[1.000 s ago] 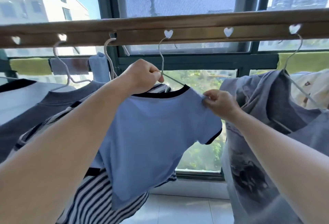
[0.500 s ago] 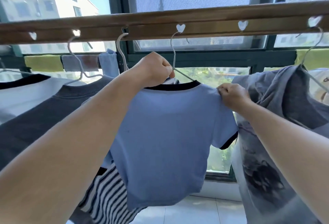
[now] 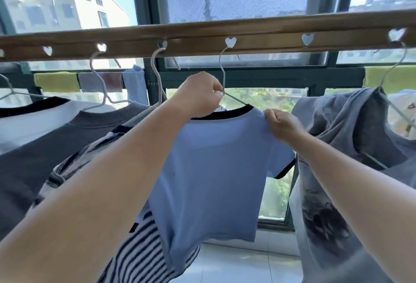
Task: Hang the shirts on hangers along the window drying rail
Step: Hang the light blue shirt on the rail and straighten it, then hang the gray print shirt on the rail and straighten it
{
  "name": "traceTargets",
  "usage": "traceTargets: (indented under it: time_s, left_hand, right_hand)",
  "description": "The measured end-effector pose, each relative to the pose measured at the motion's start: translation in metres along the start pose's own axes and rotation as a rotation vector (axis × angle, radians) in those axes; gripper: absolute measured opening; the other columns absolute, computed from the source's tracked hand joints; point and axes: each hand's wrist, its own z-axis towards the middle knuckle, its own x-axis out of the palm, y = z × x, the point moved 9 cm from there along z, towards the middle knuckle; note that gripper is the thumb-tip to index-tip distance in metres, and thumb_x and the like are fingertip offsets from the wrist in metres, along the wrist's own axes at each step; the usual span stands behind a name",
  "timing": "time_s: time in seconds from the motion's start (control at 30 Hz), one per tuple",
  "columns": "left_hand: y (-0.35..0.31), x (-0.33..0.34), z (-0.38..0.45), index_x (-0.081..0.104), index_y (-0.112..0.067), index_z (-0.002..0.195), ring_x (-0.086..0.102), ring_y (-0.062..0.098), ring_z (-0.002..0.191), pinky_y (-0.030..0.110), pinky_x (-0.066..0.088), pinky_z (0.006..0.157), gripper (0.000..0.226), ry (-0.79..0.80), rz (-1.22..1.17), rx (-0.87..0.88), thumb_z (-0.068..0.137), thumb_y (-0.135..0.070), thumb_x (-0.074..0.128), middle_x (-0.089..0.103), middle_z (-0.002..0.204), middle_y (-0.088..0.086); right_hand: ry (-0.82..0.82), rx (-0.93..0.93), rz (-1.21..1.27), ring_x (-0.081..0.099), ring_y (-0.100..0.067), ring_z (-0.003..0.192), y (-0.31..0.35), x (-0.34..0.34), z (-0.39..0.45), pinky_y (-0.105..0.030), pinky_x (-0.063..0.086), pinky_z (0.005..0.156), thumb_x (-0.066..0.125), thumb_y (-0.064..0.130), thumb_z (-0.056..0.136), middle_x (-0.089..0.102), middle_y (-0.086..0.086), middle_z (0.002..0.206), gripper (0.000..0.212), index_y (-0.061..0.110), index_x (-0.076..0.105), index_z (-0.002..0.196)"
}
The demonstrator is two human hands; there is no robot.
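Note:
A small light-blue shirt [image 3: 216,170] with black trim hangs on a white wire hanger [image 3: 222,73], whose hook sits in a heart-shaped hole of the wooden drying rail [image 3: 202,35]. My left hand [image 3: 198,96] grips the hanger's neck just above the collar. My right hand [image 3: 283,125] pinches the shirt's right shoulder. To the left hang a striped shirt [image 3: 135,258], a dark grey shirt [image 3: 45,147] and a white shirt [image 3: 27,123]. A grey printed shirt [image 3: 333,204] hangs to the right.
One heart hole [image 3: 307,39] in the rail between the blue and grey shirts holds no hanger. Small cloths [image 3: 101,81] hang on the dark window bar behind. White tiled floor [image 3: 236,264] lies below the window.
The blue shirt and both hands have risen slightly in view and shifted right as the head moved. My grips are unchanged; the hook stays in the rail hole.

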Motion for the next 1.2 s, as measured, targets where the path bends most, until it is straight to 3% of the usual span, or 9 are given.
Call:
traceTargets:
  time_s: [0.13,0.27,0.4,0.6,0.7,0.8,0.9,1.07,1.2]
  left_hand:
    - [-0.021,0.01,-0.005,0.071,-0.007,0.092,0.06,0.023,0.077,0.035,0.052,0.08,0.024,0.01,-0.034,-0.04,0.089,-0.014,0.048,0.069,0.087,0.009]
    - [-0.044,0.02,-0.011,0.067,0.005,0.085,0.051,0.023,0.063,0.043,0.055,0.077,0.026,0.003,-0.036,-0.087,0.081,-0.005,0.044,0.062,0.08,0.017]
    - [-0.065,0.03,-0.014,0.07,-0.002,0.08,0.066,0.034,0.076,0.043,0.057,0.077,0.024,-0.031,-0.027,-0.11,0.084,-0.006,0.046,0.069,0.084,0.019]
    - [-0.1,0.047,-0.015,0.064,0.0,0.073,0.066,0.037,0.081,0.043,0.057,0.077,0.025,-0.019,-0.03,-0.122,0.085,-0.007,0.044,0.069,0.086,0.018]
    - [-0.11,0.055,-0.015,0.047,-0.009,0.054,0.055,0.034,0.069,0.031,0.046,0.058,0.032,-0.038,0.026,-0.124,0.086,-0.008,0.046,0.057,0.064,0.01]
    - [-0.12,0.062,-0.017,0.061,-0.008,0.084,0.055,0.033,0.086,0.028,0.038,0.064,0.015,-0.108,0.059,-0.14,0.087,-0.007,0.046,0.061,0.084,0.008]
    - [-0.131,0.064,-0.022,0.048,-0.009,0.117,0.045,0.031,0.113,0.031,0.035,0.084,0.032,-0.236,0.032,-0.194,0.085,-0.006,0.051,0.049,0.12,0.012]
    - [-0.174,0.066,-0.038,0.044,-0.006,0.109,0.037,0.032,0.108,0.025,0.025,0.088,0.028,-0.498,-0.078,-0.042,0.081,-0.001,0.047,0.04,0.118,0.014]
    - [-0.214,0.109,-0.03,0.049,-0.009,0.107,0.042,0.026,0.106,0.026,0.031,0.09,0.022,-0.326,-0.306,0.14,0.085,-0.005,0.048,0.043,0.106,0.006]
  right_hand:
    - [-0.025,-0.086,-0.012,0.052,-0.034,0.109,0.011,-0.026,-0.012,-0.037,0.038,0.087,0.029,0.027,0.101,0.059,-0.02,0.118,0.041,-0.002,0.055,0.115]
    - [-0.018,-0.126,0.005,0.053,-0.033,0.103,0.005,-0.05,-0.024,-0.036,0.038,0.084,0.031,0.029,0.1,0.058,-0.013,0.099,0.038,0.001,0.056,0.102]
    - [0.056,-0.108,0.096,0.036,-0.024,0.136,-0.009,-0.063,-0.034,-0.03,0.026,0.109,0.033,0.033,0.1,0.043,-0.006,0.146,0.045,0.015,0.04,0.141]
    - [0.101,-0.118,0.115,0.044,-0.022,0.13,-0.026,-0.079,-0.051,-0.032,0.034,0.105,0.038,0.032,0.097,0.046,-0.002,0.144,0.045,0.023,0.04,0.141]
    - [0.116,-0.102,0.143,0.051,-0.022,0.122,-0.036,-0.08,-0.061,-0.033,0.04,0.103,0.04,0.029,0.096,0.05,-0.002,0.14,0.044,0.023,0.042,0.14]
    - [0.077,-0.112,0.157,0.05,-0.019,0.123,-0.044,-0.09,-0.068,-0.032,0.04,0.103,0.041,0.027,0.096,0.051,0.004,0.139,0.043,0.024,0.044,0.138]
    - [-0.045,-0.102,0.139,0.055,-0.021,0.117,-0.051,-0.114,-0.073,-0.034,0.042,0.1,0.043,0.023,0.095,0.059,0.003,0.129,0.036,0.022,0.052,0.13]
    - [-0.286,-0.113,0.127,0.055,-0.021,0.107,-0.058,-0.166,-0.092,-0.031,0.043,0.09,0.046,0.016,0.09,0.061,0.0,0.113,0.027,0.018,0.059,0.114]
    - [-0.473,-0.162,0.071,0.048,-0.021,0.11,-0.06,-0.208,-0.111,-0.029,0.038,0.091,0.052,0.012,0.086,0.053,-0.001,0.111,0.025,0.018,0.056,0.11]
